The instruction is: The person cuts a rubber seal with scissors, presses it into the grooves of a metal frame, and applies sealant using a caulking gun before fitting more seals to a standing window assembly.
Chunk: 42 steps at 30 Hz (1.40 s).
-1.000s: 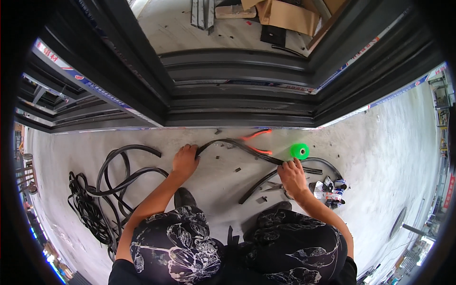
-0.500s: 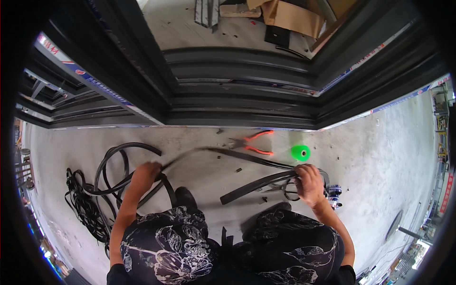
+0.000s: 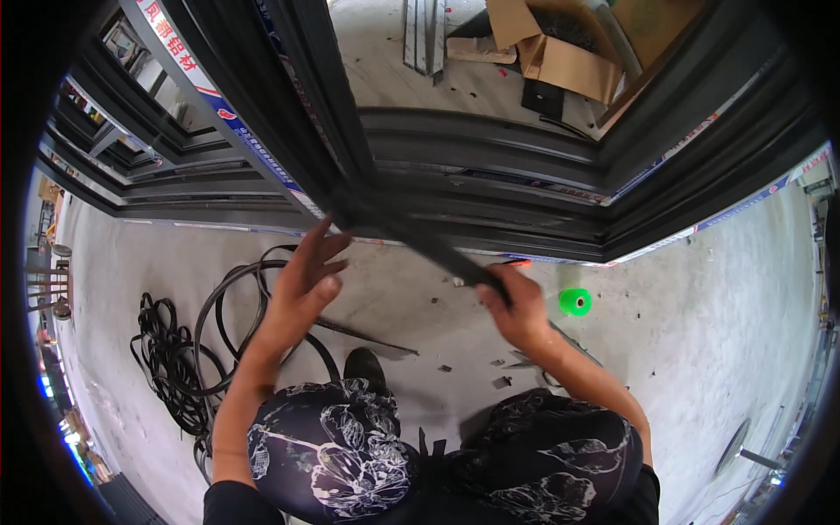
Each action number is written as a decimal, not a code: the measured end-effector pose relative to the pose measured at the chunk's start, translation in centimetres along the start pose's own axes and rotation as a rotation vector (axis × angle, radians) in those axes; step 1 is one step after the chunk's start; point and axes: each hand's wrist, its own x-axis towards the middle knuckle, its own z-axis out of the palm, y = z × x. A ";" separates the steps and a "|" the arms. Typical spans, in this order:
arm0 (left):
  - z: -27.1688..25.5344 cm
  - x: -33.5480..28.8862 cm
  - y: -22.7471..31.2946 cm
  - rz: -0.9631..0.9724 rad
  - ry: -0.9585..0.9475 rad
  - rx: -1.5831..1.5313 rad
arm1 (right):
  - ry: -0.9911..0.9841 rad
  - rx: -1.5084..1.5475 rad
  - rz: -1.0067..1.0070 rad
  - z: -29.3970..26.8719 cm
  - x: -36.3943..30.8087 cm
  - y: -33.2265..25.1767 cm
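Black strip [image 3: 448, 255] raised toward dark frame [image 3: 499, 219], right hand [image 3: 521, 308] farther forward, left hand [image 3: 304, 284] higher, splayed

Floor [image 3: 691, 332] brightly lit, fairly even, cool-white; shadows soft, darkest between the knees [image 3: 560, 446]. Frame [image 3: 481, 136] near-black, faint sheen along its ridges. Lights [image 3: 73, 440] blown out at the lower-left rim. Strip [image 3: 437, 249] motion-blurred, worst at its far end; left hand [image 3: 302, 284] and right hand [image 3: 522, 308] slightly smeared. Roll [image 3: 575, 303] fairly sharp. Fisheye bends straight edges; corners black.
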 end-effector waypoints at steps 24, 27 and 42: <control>2.2 6.3 5.8 0.073 -0.491 0.476 | -0.590 -0.822 0.160 -8.2 -19.4 13.6; 8.3 6.5 5.2 0.037 -0.560 0.596 | -0.526 -0.893 0.018 -7.6 -21.8 14.1; 10.7 8.0 8.1 -0.291 -0.733 0.441 | -0.160 0.235 0.826 -9.3 -13.3 8.5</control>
